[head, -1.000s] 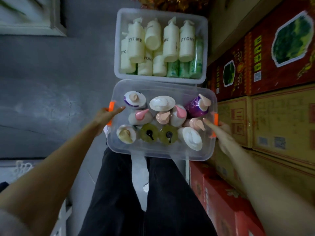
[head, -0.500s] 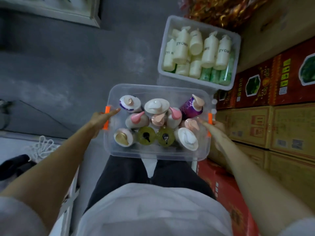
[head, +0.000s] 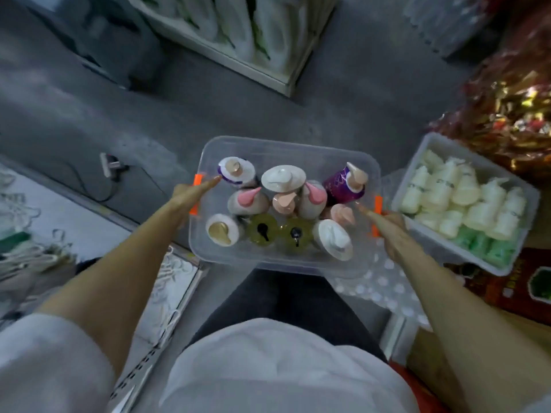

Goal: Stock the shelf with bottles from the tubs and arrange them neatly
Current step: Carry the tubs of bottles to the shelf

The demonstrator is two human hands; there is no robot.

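Seen from the head camera looking down, a clear tub (head: 293, 149) is carried in front of the person's body, above the dark trousers (head: 286, 296) and the white shirt (head: 283, 371). The left hand (head: 187, 196) grips the tub's left end at an orange latch (head: 197, 180), its thumb lying straight along the top of the rim; the fingers below the rim are hidden. The right hand (head: 389, 226) grips the right end at the other orange latch (head: 378, 205) in the same way, thumb on the rim and pointing inward. Inside the tub, pump bottles (head: 284, 202) stand upright and packed close, touching one another: a purple bottle (head: 343, 186) in the far right corner, two olive bottles (head: 264, 232) with black pumps side by side along the near wall, several with pink pumps in the middle, and white-capped ones at the near right and far middle. Just to the right of the carried tub, lower down, sits a second tub (head: 411, 171), white, filled with cream bottles (head: 466, 189) and, at its near end, green bottles (head: 490, 247). Near its left corner lies a clear dotted sheet (head: 384, 289). Behind the second tub is a heap of red and gold foil packs (head: 512, 99), and a red box (head: 518, 289) lies at its near side. Across the grey floor (head: 89, 99), well apart from the tub, stands a shelf (head: 238, 59) with blurred white and green packs on it. A plug with a cable (head: 108, 163) lies on the floor to the left.
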